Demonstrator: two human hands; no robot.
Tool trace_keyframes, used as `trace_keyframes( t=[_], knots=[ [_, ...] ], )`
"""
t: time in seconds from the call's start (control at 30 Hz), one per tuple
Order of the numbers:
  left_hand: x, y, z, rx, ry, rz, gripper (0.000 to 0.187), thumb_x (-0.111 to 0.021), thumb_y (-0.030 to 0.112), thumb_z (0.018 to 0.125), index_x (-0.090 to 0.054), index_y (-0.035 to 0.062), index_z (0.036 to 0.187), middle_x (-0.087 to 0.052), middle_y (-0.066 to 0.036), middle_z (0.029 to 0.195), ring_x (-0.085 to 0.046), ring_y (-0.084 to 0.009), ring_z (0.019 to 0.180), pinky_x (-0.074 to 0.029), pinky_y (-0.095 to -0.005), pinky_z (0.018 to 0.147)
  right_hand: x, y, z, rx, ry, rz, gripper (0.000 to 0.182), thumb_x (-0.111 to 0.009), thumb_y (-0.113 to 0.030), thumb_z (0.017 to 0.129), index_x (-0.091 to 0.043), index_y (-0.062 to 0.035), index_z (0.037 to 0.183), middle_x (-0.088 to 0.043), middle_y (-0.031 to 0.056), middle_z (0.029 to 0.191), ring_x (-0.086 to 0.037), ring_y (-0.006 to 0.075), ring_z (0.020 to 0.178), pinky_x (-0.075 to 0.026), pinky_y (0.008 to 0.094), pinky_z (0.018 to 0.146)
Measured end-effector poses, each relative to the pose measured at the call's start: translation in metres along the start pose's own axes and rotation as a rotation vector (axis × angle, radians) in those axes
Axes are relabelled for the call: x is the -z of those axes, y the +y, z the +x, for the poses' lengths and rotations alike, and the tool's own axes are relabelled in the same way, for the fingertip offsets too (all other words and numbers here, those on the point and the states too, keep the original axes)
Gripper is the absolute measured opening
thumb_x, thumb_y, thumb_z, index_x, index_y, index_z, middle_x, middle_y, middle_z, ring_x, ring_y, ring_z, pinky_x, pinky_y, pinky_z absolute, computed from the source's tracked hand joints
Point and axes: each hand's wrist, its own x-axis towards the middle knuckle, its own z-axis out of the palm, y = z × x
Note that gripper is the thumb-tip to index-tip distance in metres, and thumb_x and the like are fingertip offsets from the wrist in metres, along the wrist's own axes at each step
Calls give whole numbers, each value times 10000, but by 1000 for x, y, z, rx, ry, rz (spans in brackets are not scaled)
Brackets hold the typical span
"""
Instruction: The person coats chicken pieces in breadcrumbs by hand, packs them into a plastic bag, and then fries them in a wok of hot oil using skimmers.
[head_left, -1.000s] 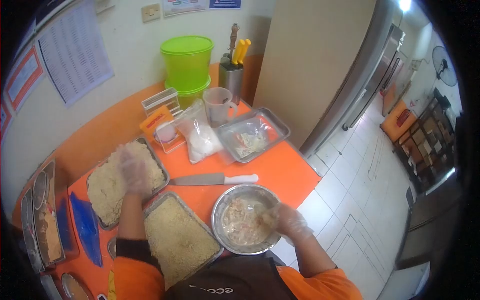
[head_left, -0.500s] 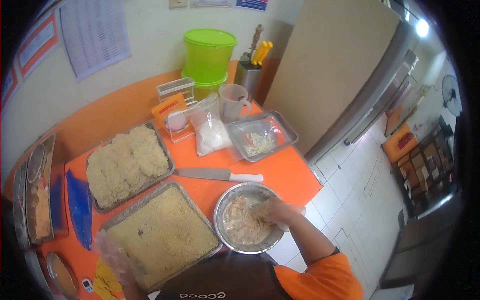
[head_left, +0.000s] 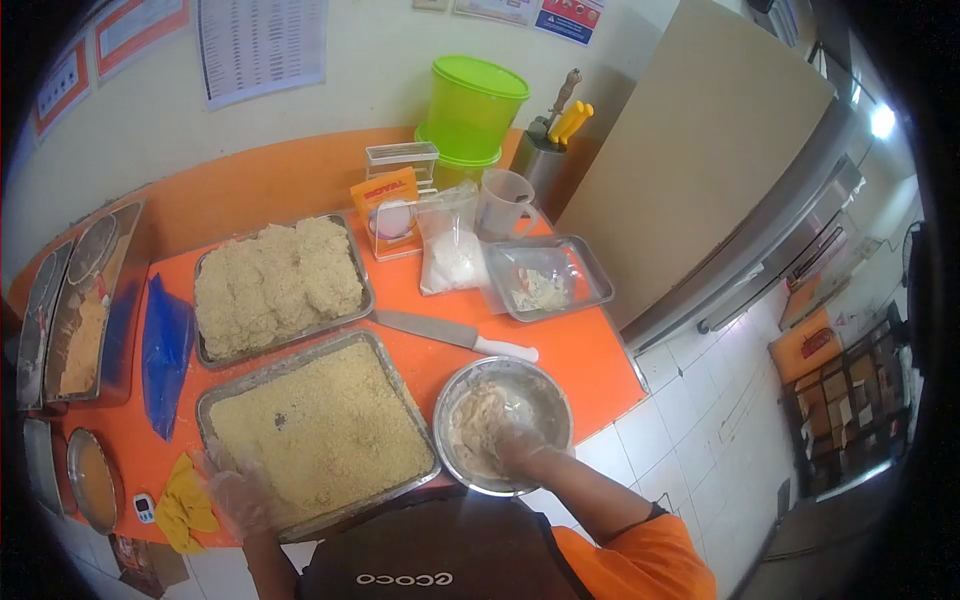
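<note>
My right hand [head_left: 520, 448] reaches into a steel mixing bowl [head_left: 566, 435] at the table's front edge. Its fingers are sunk among wet, batter-coated pieces [head_left: 476, 412], so their grip is hidden. My left hand [head_left: 243, 503], in a clear plastic glove, rests with fingers spread at the lower left corner of a metal tray [head_left: 428, 478]. Pale yellow crumbs [head_left: 330, 430] fill that tray. Behind it stands a second tray [head_left: 366, 292], heaped with lumpy crumb-coated pieces [head_left: 280, 285]. Between the trays and the bowl lies a large knife [head_left: 450, 333] with a white handle.
Along the back are a green tub [head_left: 478, 100], a knife block [head_left: 540, 155], a measuring jug [head_left: 505, 205], a bag of white powder [head_left: 455, 255] and a small tray [head_left: 590, 297]. Leftward sit a blue bag [head_left: 166, 350], a yellow cloth [head_left: 185, 505] and metal containers [head_left: 120, 320].
My right hand has moved from the bowl's right side down towards its near middle, deeper among the pieces. My left hand remains by the crumb tray's corner. The head view has shifted.
</note>
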Motion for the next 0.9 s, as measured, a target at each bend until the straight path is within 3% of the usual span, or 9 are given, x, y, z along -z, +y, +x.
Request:
trace_keyframes(
  t=[0.17,0.3,0.37,0.47,0.57,0.67,0.77,0.87,0.9],
  knots=[
    [-38,-36,3,-8,23,-79,648,-582,210,774,-374,-72,1320,-266,-257,1438,-339,-421,1267,-282,-463,1053,81,-18,-20,-100,-262,-2,304,-569,-197,800,-631,-51,1060,-637,196,1000,-603,319,977,-466,396,854],
    [-28,-27,3,-47,94,-15,638,-589,211,774,-385,-125,1277,-284,-264,1427,-332,-420,1274,-268,-439,1070,67,-16,7,75,123,106,343,-597,-209,776,-629,-31,1067,-635,201,1016,-603,329,975,-470,396,858],
    [-25,-26,3,-38,21,16,613,-601,208,771,-419,-139,1242,-297,-273,1416,-323,-422,1280,-262,-419,1079,25,-13,23,73,177,-94,362,-618,-231,770,-629,-16,1061,-635,200,1020,-603,331,974,-473,397,855],
    [-23,-20,4,15,-11,-42,556,-626,191,759,-472,-169,1153,-300,-298,1406,-329,-412,1286,-274,-394,1076,39,-23,24,-37,-36,-137,377,-644,-270,769,-636,7,1025,-637,199,1014,-608,326,968,-471,407,863],
    [-41,-38,0,-15,61,-138,474,-647,176,746,-534,-196,1017,-320,-323,1380,-355,-404,1276,-298,-382,1062,84,-34,1,-48,-66,-174,323,-638,-270,782,-657,-18,983,-641,196,1002,-615,326,949,-473,412,853],
    [-39,-34,1,-56,105,-27,437,-667,172,729,-563,-198,936,-412,-348,1299,-393,-403,1250,-324,-381,1042,109,-28,-16,-62,174,108,282,-624,-266,797,-669,-43,964,-642,194,996,-619,324,938,-474,413,835],
    [-30,-16,1,25,182,-243,403,-658,175,730,-574,-182,898,-403,-342,1311,-402,-404,1241,-334,-397,1031,99,-17,-20,11,134,-20,347,-652,-319,768,-658,-44,981,-648,192,968,-627,302,940,-494,416,814],
    [-38,-32,3,-33,77,-320,441,-638,194,746,-550,-209,901,-281,-334,1393,-364,-411,1269,-312,-361,1050,42,3,-20,195,-148,-455,327,-642,-289,774,-654,-37,981,-651,194,935,-643,305,874,-512,414,768],
    [-36,-31,4,-45,52,-299,452,-633,199,749,-544,-216,906,-256,-333,1409,-357,-414,1275,-308,-353,1054,44,5,-23,105,-211,-328,315,-633,-271,772,-653,-37,982,-651,196,934,-645,309,858,-515,412,762]
  ],
)
